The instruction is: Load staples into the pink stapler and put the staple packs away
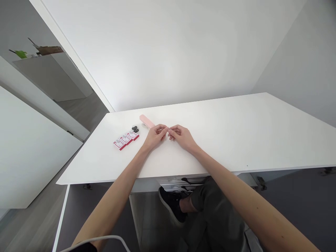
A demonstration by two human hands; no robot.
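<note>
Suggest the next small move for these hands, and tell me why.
I would probably ease the right hand slightly away from the left hand. Their fingertips come together over the white table, and whether they pinch something is too small to tell. The pink case lies close by the left hand, so shifting the right one seems less likely to bump it.

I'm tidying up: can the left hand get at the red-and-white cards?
Probably yes: only bare tabletop separates the left hand from the cards, though it appears to meet the right hand.
</note>
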